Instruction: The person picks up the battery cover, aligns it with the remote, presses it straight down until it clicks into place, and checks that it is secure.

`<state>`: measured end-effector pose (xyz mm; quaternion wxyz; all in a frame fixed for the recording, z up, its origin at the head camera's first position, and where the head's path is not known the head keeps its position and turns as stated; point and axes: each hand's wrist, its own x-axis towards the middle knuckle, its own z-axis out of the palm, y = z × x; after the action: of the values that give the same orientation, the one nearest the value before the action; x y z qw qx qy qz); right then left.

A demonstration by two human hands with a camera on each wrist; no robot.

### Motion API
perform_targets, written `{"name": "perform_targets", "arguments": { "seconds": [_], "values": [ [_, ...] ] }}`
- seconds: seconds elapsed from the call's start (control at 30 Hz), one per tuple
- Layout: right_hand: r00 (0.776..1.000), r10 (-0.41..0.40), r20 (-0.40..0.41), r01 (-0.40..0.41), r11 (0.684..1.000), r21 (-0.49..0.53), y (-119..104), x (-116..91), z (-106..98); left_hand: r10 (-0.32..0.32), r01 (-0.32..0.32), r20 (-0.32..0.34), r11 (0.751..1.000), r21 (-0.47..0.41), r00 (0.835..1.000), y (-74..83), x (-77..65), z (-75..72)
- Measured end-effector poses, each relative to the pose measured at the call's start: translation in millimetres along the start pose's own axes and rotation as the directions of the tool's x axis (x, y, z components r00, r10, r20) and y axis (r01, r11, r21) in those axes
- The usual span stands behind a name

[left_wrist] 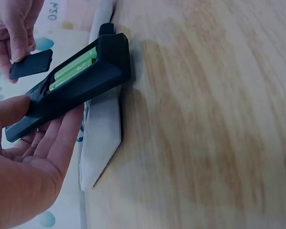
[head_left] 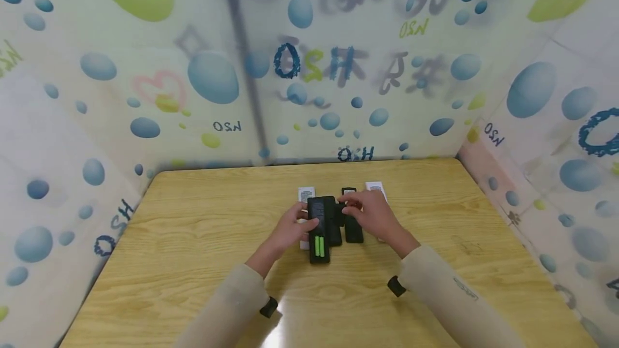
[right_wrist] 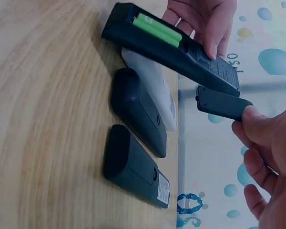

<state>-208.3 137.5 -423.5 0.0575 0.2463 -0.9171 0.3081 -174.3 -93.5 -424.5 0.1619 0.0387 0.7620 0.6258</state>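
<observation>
My left hand [head_left: 291, 228] grips a black remote control [right_wrist: 155, 40], its back side up and its battery compartment uncovered. Two green batteries [head_left: 319, 246] lie side by side in that compartment. Between thumb and fingers, my right hand [head_left: 377, 215] pinches a small black battery cover [right_wrist: 223, 103]. In the left wrist view the cover is held just apart from the remote, near the batteries. The remote is raised over the other remotes, and its lower face is hidden in the left palm.
Two more black remotes [right_wrist: 138, 112] [right_wrist: 136, 164] lie face down on the wooden table [head_left: 193, 240]. A white remote [left_wrist: 102, 138] lies under the held one, and another white remote [head_left: 374, 186] is partly behind my right hand. A patterned wall [head_left: 309, 138] stands behind the table.
</observation>
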Motion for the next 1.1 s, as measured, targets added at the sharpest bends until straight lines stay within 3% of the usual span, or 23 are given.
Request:
{"name": "perform_targets", "arguments": {
  "seconds": [0.27, 0.37, 0.8, 1.1],
  "values": [
    [0.999, -0.043, 0.029, 0.041, 0.997, 0.069, -2.7, -6.9, 0.7, 0.005, -0.005, -0.018, 1.0, 0.007, 1.0, -28.5, 18.4, 7.3],
    [0.998, -0.058, 0.027, 0.056, 0.996, 0.064, -3.9, -8.2, 2.3, 0.008, -0.008, -0.027, 1.0, 0.021, 1.0, -32.1, 20.4, 8.8],
    [0.985, -0.152, 0.08, 0.142, 0.983, 0.119, -9.3, -17.7, 8.4, 0.025, -0.025, -0.002, 0.999, 0.033, 1.0, -31.5, 21.1, 9.7],
    [0.975, -0.211, 0.077, 0.211, 0.977, -0.002, -13.0, -20.6, 20.8, 0.039, -0.039, -0.008, 0.999, 0.037, 0.999, -23.0, 16.3, 11.1]
  ]
}}
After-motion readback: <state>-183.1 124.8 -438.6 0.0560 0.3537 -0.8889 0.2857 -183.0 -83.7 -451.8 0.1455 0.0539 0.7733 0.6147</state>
